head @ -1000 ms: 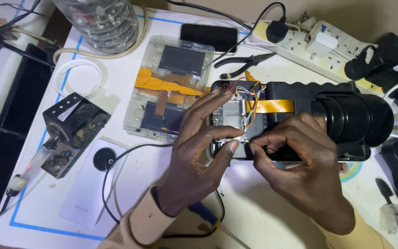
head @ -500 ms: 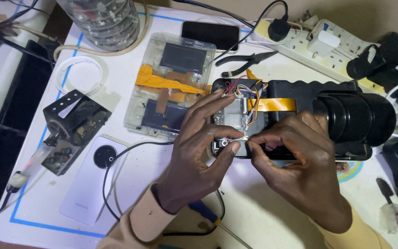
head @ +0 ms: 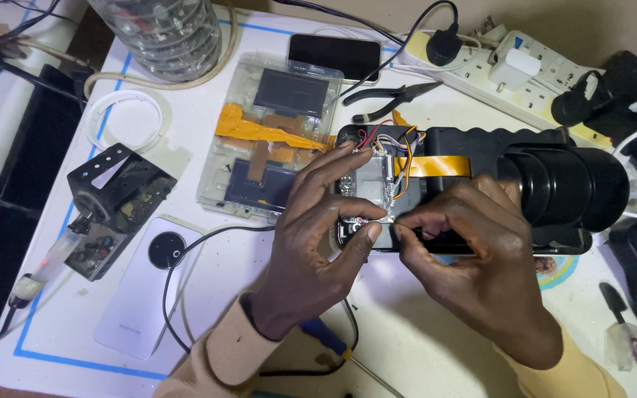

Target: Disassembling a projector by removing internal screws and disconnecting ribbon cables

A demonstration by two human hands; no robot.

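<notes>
Nearest to me, a screwdriver with a blue handle [head: 324,340] lies on the white table [head: 208,309], partly under my left wrist. To the left, a pale lilac phone [head: 138,295] lies back up, with a thin black cable [head: 186,247] curving across it. My left hand [head: 317,250] and right hand [head: 481,258] meet over the opened black camera [head: 481,184], which lies on its side right of centre, its lens barrel [head: 565,188] pointing right. Both hands are pinched nearly closed, thumb against forefinger, at the near edge of the exposed metal board [head: 370,180]; whether either holds a small part, I cannot tell. My left fingers [head: 333,166] rest on the board. An orange ribbon cable [head: 436,166] and thin coloured wires [head: 388,144] run from it. Left of the hands stands a dark metal bracket assembly [head: 108,203]. Farther off lies a clear plastic case [head: 274,133] with display panels, then black pliers [head: 388,96], a dark phone [head: 333,55], a white power strip [head: 525,74] and a clear plastic bottle [head: 160,33].
</notes>
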